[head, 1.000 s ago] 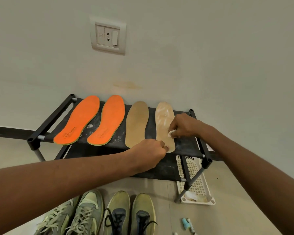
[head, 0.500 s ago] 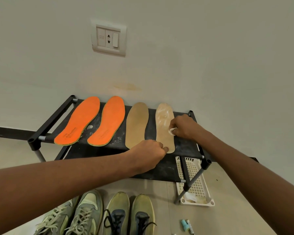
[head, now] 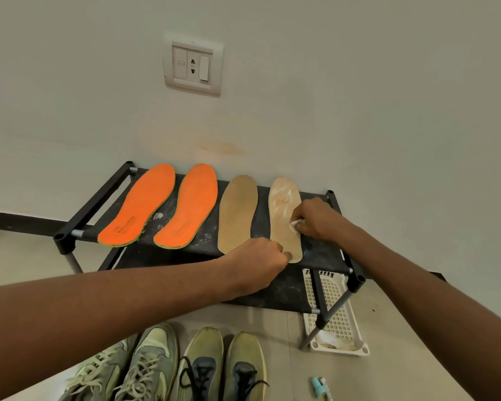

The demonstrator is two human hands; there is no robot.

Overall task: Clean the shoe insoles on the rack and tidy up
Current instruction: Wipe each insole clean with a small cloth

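Four insoles laid side by side, toes to the far wall, on the top shelf of a black rack (head: 78, 209), flat and apart, probably so each can be wiped in turn. At far left an orange insole (head: 141, 206), printed "AIR cushion" near the heel, with smaller print beside it too small to read. Next right, a second orange insole (head: 190, 205), faint print at the heel, not legible. Pale flecks and smears on the dark shelf between and around them. Then a plain tan insole (head: 237, 211), dry-looking. Left hand (head: 256, 263) at the near edge of the shelf, fingers curled, tips pressing or pinching the heel of the last insole, likely to stop it sliding under the wipe; exact grip hidden. Right of that, the pale insole (head: 282, 209), glossy and streaked toward the toe, seemingly wet with cleaner. Right hand (head: 315, 217) over its middle, fingers bunched round a small white wipe (head: 295, 224) pressed onto the surface. Under the rack at right, a white perforated tray (head: 339, 314) on the floor. On the near floor, two pairs of shoes (head: 185, 369), toes toward the rack, presumably awaiting their insoles; farther right, a small blue-capped tube (head: 320, 386), label unreadable. On the wall above, a switch-and-socket plate (head: 193, 65).
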